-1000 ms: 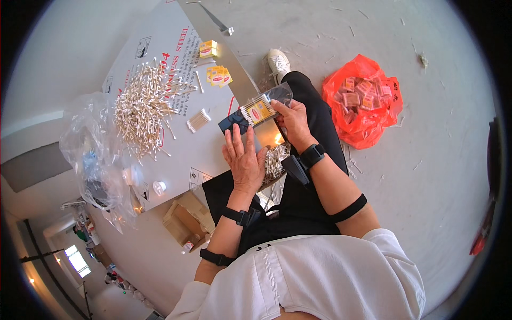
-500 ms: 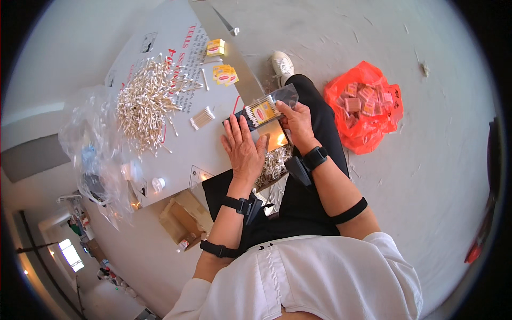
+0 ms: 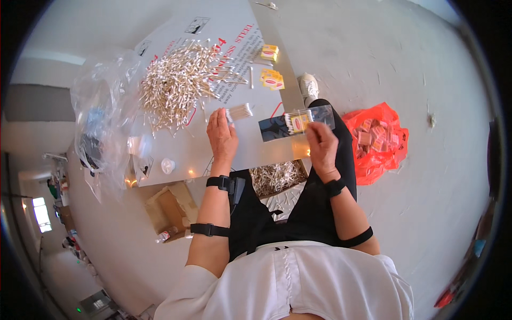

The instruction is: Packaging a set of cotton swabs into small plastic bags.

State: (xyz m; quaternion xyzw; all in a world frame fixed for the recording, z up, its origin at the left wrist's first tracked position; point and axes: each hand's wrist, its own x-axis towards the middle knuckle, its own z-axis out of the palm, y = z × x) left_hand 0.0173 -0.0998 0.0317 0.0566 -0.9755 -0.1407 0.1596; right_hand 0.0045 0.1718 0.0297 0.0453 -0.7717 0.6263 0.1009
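Note:
My left hand (image 3: 221,136) lies over the table with its fingers stretched out close together. Its fingertips are beside a small row of cotton swabs (image 3: 240,112), apparently touching its left end. At the table's edge, a clear plastic bag (image 3: 323,115) lies over a dark patterned pad (image 3: 273,129), with a row of cotton swabs and a yellow card (image 3: 300,122) in it. My right hand (image 3: 322,146), fingers curled in, overlaps the bag's lower edge; what the fingertips hold, if anything, is hidden.
A large heap of cotton swabs (image 3: 181,85) covers the table's left part. Yellow cards (image 3: 272,79) and a small yellow stack (image 3: 270,52) lie at the far edge. A swab-filled box (image 3: 277,178) sits below; a red bag of packs (image 3: 376,141) stands on the floor at right.
My left hand has moved left from the dark pad to the loose row of swabs. My right hand has shifted down along the bag, its fingers curling. The whole view has turned.

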